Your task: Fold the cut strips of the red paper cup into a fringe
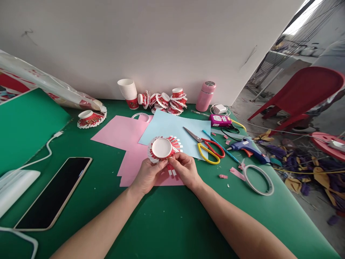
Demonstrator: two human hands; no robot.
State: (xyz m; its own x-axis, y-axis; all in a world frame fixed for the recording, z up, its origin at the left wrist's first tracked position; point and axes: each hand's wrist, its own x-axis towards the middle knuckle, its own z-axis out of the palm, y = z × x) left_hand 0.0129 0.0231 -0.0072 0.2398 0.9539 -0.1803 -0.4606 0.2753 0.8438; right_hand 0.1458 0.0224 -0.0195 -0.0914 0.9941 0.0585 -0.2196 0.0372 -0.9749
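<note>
Between my two hands is a red and white paper cup [161,148], its side cut into strips that fan out around the white base, which faces up. My left hand [147,175] pinches the near left strips. My right hand [186,169] grips strips at the near right, its thumb close to the left thumb. A few strips hang down between the hands. Beneath the cup lie pink paper sheets [113,132] and a light blue sheet [172,126]. Scissors [206,144] with red and yellow handles rest on the blue sheet, right of my hands.
Along the wall stand stacked paper cups [127,91], several fringed cups [163,100] and a pink bottle [206,96]. On the right lie a blue glue gun [249,149], a blue pencil [221,145] and a tape roll [258,180]. A phone [55,194] is at left, near another fringed cup [91,118].
</note>
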